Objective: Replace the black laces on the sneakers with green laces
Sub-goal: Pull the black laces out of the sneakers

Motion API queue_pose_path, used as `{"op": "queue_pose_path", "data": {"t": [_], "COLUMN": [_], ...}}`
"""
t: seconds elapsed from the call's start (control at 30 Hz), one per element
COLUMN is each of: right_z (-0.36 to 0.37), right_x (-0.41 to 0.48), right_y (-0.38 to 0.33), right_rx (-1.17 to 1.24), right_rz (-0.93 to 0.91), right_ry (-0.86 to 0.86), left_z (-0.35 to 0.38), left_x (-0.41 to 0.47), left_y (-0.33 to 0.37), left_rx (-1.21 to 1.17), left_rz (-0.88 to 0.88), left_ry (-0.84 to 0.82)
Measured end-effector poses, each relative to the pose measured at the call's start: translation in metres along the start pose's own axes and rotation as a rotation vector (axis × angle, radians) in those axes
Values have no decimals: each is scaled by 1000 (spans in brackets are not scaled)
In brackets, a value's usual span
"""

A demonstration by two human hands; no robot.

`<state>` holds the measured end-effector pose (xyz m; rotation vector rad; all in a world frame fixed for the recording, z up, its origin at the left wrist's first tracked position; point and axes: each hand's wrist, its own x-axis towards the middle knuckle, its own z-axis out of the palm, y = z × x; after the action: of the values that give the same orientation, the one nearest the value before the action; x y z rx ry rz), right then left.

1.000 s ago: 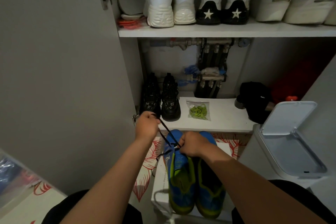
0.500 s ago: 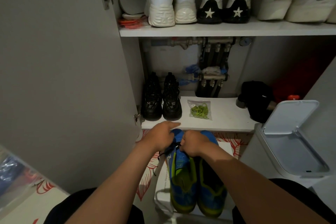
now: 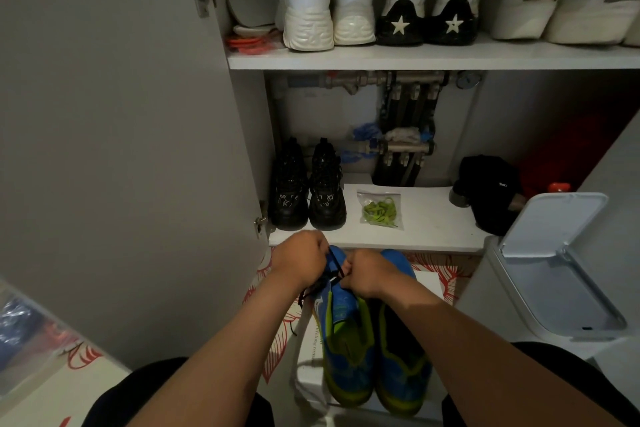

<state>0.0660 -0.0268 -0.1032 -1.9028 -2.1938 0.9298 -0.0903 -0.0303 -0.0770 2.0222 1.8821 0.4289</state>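
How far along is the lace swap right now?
Early. Done: the black lace looks partly loosened, a loose end trailing beside the left sneaker. In hand: the left hand and right hand grip that lace near the toe. Left: the right sneaker, and the green laces, bagged on the lower shelf, untouched.

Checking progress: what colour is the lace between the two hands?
Black: the thin shoelace, head view.

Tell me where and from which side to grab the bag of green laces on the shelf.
Probably pinch the clear plastic bag of green laces at its bunched middle, from above and the front; it lies flat on the white lower shelf, so only that bulge offers purchase.
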Motion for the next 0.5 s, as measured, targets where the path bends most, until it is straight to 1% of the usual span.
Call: {"op": "queue_pose_path", "data": {"t": [0.13, 0.2, 0.27, 0.33, 0.4, 0.47, 0.5], "right_z": [-3, -6, -9, -10, -10, -9, -9], "right_x": [2, 3, 4, 6, 7, 5, 5], "right_y": [-1, -1, 0, 1, 1, 1, 3], "right_rx": [-75, -135, -192, -219, -222, -227, -221], "right_rz": [62, 103, 123, 127, 123, 112, 108], "right_ry": [-38, -73, -117, -135, -111, -77, -62], "left_z": [-11, -14, -13, -12, -10, -7, -5], "left_x": [8, 10, 10, 8, 6, 6, 5], "left_y": [-8, -12, -14, -13, -12, -14, -15], "left_rx": [-290, -377, -406, -367, -252, -81, -32], "left_rz": [-171, -217, -216, -207, -191, -122, -66], "left_ry": [260, 327, 346, 327, 280, 237, 206]}}
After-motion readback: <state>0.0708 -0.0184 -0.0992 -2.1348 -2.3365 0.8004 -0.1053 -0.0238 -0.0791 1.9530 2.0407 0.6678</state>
